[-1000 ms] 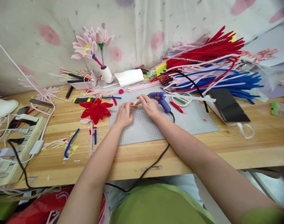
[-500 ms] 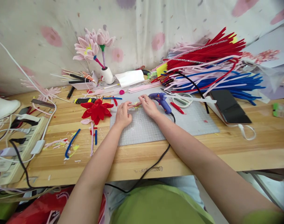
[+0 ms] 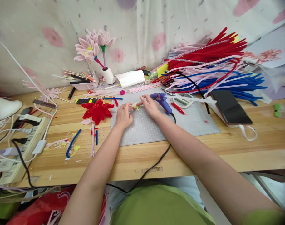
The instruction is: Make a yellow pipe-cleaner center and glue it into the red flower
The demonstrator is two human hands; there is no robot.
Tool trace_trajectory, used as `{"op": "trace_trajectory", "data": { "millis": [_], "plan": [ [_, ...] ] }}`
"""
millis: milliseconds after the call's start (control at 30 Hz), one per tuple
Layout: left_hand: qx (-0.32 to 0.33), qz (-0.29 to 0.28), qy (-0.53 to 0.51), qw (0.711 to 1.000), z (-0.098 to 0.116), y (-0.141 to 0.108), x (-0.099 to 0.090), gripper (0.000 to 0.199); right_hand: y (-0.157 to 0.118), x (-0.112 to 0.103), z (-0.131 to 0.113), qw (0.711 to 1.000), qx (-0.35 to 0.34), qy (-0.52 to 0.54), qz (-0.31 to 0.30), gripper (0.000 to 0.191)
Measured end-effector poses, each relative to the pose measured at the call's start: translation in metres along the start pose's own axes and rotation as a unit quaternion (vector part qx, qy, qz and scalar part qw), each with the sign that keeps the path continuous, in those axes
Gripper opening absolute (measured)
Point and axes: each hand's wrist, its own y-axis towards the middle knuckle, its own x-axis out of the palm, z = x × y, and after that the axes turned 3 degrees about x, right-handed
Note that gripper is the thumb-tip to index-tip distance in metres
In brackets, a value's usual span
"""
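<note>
A small tuft of thin yellow strands (image 3: 137,107), like a flower's stamens, lies spread on the grey cutting mat (image 3: 142,131) between my hands. From the left, my left hand (image 3: 124,115) reaches in; its fingertips touch the strands, and the thumb stands apart from the index finger. My right hand (image 3: 149,106) rests at the tuft's right side, fingers bent but apart, with a fingertip at the edge of the strands. Just right of that hand, a purple glue gun (image 3: 161,100) lies with a long white glue stick (image 3: 191,98) in its back. A red fuzzy flower (image 3: 97,112) sits left of my left hand.
Bundles of red, pink and blue pipe cleaners (image 3: 210,62) fill the back right. A phone (image 3: 231,107) leans at the right, beside scissors (image 3: 183,100). Pink flowers stand in a white vase (image 3: 108,76). A power strip (image 3: 22,150) and cables crowd the left.
The fingers have drawn slightly apart, so more of the yellow tuft shows, fanned out on the mat. The glue gun and the red flower have not been moved.
</note>
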Motion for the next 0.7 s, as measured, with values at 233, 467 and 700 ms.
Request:
{"op": "trace_trajectory", "data": {
  "millis": [233,467,700],
  "plan": [
    [-0.011,0.036,0.012,0.999,0.001,-0.001,-0.002,0.06,-0.004,-0.001,-0.004,0.999,0.012,0.03,0.017,0.028],
    [-0.045,0.071,0.005,0.996,-0.002,0.0,0.0,0.062,-0.005,0.001,-0.001,0.999,-0.03,0.026,0.012,0.043],
    [-0.076,0.081,-0.012,0.994,-0.002,0.009,0.0,0.064,-0.008,0.001,-0.001,0.998,-0.033,-0.055,0.016,0.053]
  ]
}}
